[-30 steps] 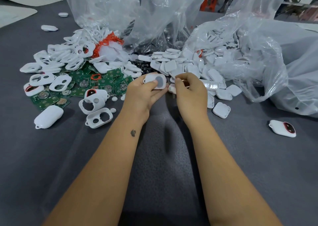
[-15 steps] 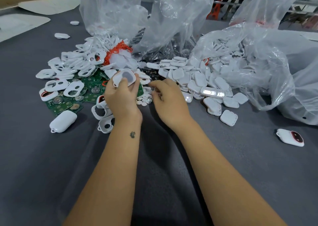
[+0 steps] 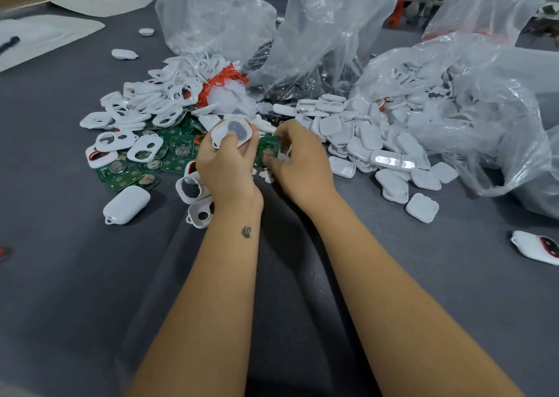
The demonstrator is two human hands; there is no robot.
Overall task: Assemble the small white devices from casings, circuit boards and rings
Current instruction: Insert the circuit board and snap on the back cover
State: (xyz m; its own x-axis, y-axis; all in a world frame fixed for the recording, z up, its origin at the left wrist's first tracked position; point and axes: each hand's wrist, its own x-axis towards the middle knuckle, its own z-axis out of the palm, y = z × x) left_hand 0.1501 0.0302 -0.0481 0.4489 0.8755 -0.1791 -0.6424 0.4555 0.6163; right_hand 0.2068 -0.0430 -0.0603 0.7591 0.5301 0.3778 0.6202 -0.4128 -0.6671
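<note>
Between thumb and fingers of left hand [image 3: 225, 166] – white casing [image 3: 232, 131], clamped. Right hand [image 3: 298, 160] has left casing, now pinches green circuit board [image 3: 266, 151] off worktop pile – board insertion likely next.

Dim soft light, wide-angle warp, slight blur.

Since last frames, our right hand [image 3: 298, 162] left the casing [image 3: 232, 131], now pinches a circuit board [image 3: 266, 151].
</note>
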